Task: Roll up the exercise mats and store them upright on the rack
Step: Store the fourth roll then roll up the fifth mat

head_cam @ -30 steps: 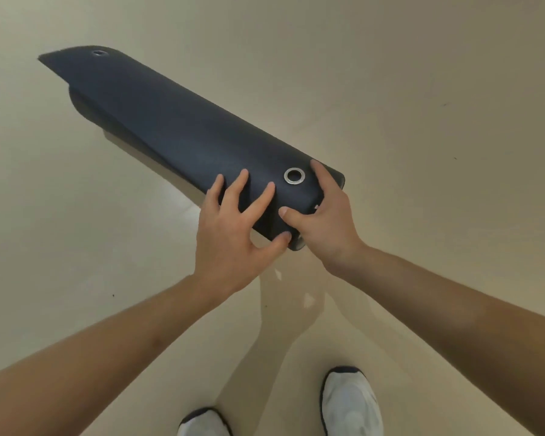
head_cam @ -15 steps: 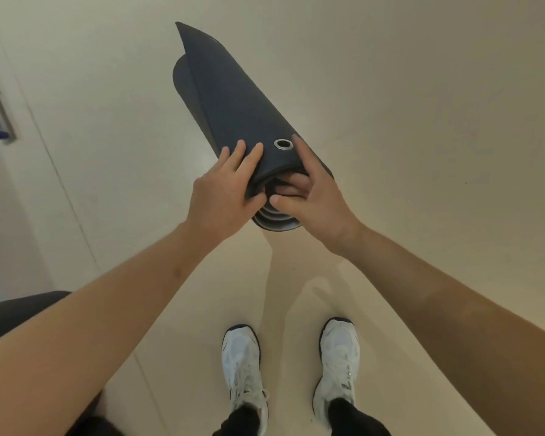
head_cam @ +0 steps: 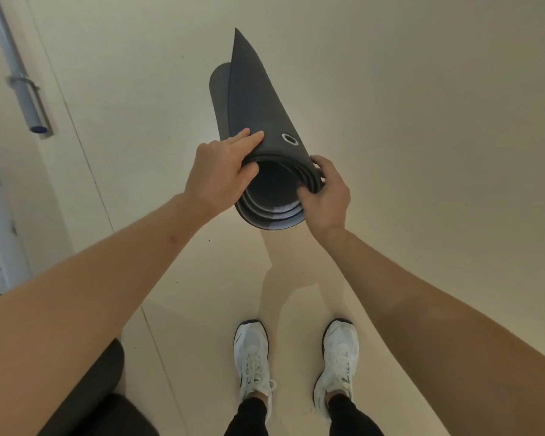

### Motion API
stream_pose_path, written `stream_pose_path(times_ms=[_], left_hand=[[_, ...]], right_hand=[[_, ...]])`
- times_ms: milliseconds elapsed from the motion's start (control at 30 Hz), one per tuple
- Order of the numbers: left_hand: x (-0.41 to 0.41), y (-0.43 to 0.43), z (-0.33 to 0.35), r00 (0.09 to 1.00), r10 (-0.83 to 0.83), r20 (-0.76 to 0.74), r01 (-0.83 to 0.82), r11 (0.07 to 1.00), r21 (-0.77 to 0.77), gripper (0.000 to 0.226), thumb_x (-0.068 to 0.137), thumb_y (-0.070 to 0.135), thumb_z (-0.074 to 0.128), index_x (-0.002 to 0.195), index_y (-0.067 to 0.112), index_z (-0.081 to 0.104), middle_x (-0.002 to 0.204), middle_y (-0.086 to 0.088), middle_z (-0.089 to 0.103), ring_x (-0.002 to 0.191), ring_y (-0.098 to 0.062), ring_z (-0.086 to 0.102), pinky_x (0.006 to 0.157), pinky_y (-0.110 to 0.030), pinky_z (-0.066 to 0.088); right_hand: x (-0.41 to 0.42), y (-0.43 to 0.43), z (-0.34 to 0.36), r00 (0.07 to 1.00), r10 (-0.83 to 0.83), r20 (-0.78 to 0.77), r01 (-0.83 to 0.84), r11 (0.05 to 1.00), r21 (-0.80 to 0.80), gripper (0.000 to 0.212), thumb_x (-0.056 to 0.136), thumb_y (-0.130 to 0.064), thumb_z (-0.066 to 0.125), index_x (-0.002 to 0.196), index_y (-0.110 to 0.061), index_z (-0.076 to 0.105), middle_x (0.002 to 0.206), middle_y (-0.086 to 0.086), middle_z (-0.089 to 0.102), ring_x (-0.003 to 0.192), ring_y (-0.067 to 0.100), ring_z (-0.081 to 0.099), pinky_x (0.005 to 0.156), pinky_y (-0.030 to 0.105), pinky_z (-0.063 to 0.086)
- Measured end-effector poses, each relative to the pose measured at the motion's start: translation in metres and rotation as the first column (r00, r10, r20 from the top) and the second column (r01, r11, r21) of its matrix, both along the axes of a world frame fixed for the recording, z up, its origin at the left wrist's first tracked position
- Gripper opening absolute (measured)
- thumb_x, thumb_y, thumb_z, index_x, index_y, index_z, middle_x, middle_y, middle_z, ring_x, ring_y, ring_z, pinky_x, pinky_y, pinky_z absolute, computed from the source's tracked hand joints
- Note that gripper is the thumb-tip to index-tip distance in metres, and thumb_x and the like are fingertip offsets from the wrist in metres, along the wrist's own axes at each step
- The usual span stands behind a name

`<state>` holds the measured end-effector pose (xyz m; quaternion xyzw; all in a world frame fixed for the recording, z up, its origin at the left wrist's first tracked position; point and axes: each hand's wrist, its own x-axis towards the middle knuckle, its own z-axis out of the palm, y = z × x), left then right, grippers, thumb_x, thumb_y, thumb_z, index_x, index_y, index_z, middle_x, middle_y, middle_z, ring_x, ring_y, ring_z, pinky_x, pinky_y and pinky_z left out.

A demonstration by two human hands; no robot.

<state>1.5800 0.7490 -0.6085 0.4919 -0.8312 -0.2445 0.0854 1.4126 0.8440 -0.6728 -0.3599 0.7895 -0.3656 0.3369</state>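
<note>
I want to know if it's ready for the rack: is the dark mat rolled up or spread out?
Rolled up. The mat shows coiled layers at its near end, held by the left hand and right hand.

One rolled dark grey foam exercise mat [head_cam: 258, 99] is in view. One round silver metal eyelet [head_cam: 289, 139] shows in the mat's outer flap. Two bare hands grip the mat's near end: the left hand [head_cam: 217, 180] and the right hand [head_cam: 328, 196]. Two white laced sneakers stand below the mat, the left sneaker [head_cam: 252, 357] and the right sneaker [head_cam: 339, 357]. One grey metal tube with a dark blue end [head_cam: 29, 99] shows well left of the mat. Black padded shapes [head_cam: 88, 388] sit below-left of the mat; one or two, I cannot tell.
</note>
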Motion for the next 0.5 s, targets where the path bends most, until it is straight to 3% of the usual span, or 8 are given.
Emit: stream_pose_path(times_ms=[100,200,267,400,500], left_hand=[[0.013,-0.007,0.035,0.994,0.092,-0.064,-0.088,0.994,0.062,0.048,0.093,0.013,0.062,0.140,0.019,0.062,0.124,-0.011,0.073,0.100,-0.033,0.071,0.097,-0.034,0.050],[0.039,-0.003,0.075,0.971,0.192,-0.144,-0.162,0.966,0.201,0.047,0.090,0.014,0.066,0.137,0.020,0.065,0.102,-0.010,0.078,0.085,-0.030,0.069,0.086,-0.031,0.052],[0.058,0.001,0.100,0.946,0.260,-0.194,-0.204,0.941,0.269,0.049,0.087,0.022,0.065,0.136,0.023,0.066,0.101,-0.007,0.079,0.083,-0.030,0.070,0.086,-0.034,0.055],[0.088,0.011,0.128,0.922,0.310,-0.233,-0.210,0.904,0.372,0.053,0.088,0.026,0.067,0.141,0.025,0.062,0.112,0.001,0.077,0.101,-0.018,0.073,0.096,-0.043,0.056],[0.100,0.025,0.132,0.942,0.271,-0.199,-0.179,0.906,0.384,0.062,0.096,0.025,0.062,0.154,0.039,0.042,0.114,0.002,0.075,0.086,-0.019,0.072,0.091,-0.036,0.056]], right_hand=[[0.000,-0.005,0.040,0.993,0.080,-0.087,-0.080,0.997,0.002,0.050,0.083,-0.013,0.067,0.132,-0.021,0.062,0.114,0.000,0.067,0.100,0.014,0.060,0.094,0.029,0.048],[-0.001,-0.009,0.095,0.966,0.199,-0.167,-0.199,0.980,0.016,0.047,0.085,-0.016,0.067,0.132,-0.023,0.064,0.109,-0.001,0.069,0.096,0.013,0.061,0.091,0.028,0.049],[0.002,-0.014,0.137,0.939,0.274,-0.210,-0.281,0.960,-0.004,0.042,0.087,-0.017,0.067,0.128,-0.025,0.066,0.104,-0.004,0.071,0.094,0.011,0.062,0.090,0.031,0.051],[0.015,-0.025,0.193,0.894,0.400,-0.204,-0.405,0.914,0.019,0.032,0.093,-0.017,0.065,0.124,-0.026,0.066,0.098,-0.007,0.074,0.087,0.012,0.067,0.087,0.031,0.053],[0.026,-0.032,0.194,0.838,0.491,-0.238,-0.476,0.871,0.122,0.035,0.099,-0.025,0.060,0.134,-0.025,0.059,0.106,-0.005,0.072,0.092,0.016,0.066,0.088,0.031,0.051]])
